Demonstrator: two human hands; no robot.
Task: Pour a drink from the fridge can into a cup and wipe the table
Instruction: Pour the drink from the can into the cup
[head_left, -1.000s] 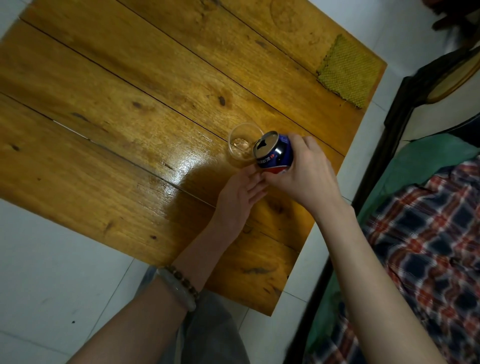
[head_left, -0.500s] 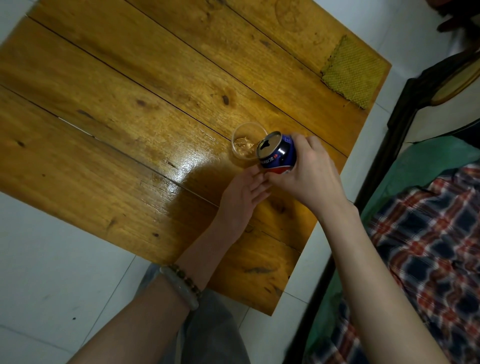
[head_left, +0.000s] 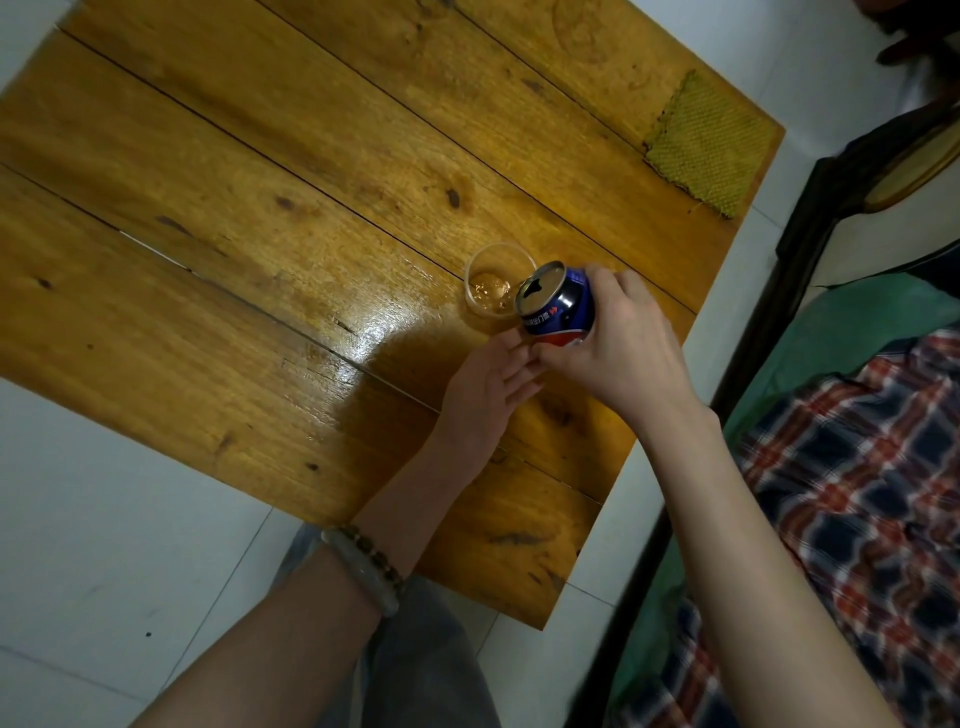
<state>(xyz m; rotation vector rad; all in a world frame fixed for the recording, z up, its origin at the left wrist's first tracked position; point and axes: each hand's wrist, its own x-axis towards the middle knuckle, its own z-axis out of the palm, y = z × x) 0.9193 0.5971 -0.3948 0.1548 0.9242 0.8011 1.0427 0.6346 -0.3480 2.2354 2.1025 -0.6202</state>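
Cup (head_left: 488, 299), clear and round, stands on the wooden table (head_left: 234, 260) just beyond the fingertips of the left hand, with a little amber drink in its bottom. Pale floor (head_left: 104, 519) tiles show on the outer side of the left forearm, and a pale bangle with a beaded bracelet (head_left: 370, 570) circles that wrist. The left hand (head_left: 485, 395) lies low over the table with its fingers loose and nearly straight, gripping nothing. Its tips reach toward the foot of the cup and under the can, but whether they touch the cup cannot be told.

Next comes the can (head_left: 558, 306) – blue with a red patch low on its side. It is tipped over toward the cup, with its opened top facing away from the right palm and its upper rim over the cup's near edge. No stream can be made out between them. The right hand (head_left: 618, 351) grips the can from behind, fingers wrapped over its top side and thumb beneath, close above the left fingertips.

Farther out from the right hand, at the table's far corner, a yellow-green cloth (head_left: 706, 143) lies flat and well apart from both hands. Beside the right forearm, off the table, runs a dark wooden frame (head_left: 779, 291) – past it lies a red and blue plaid blanket (head_left: 857, 493).
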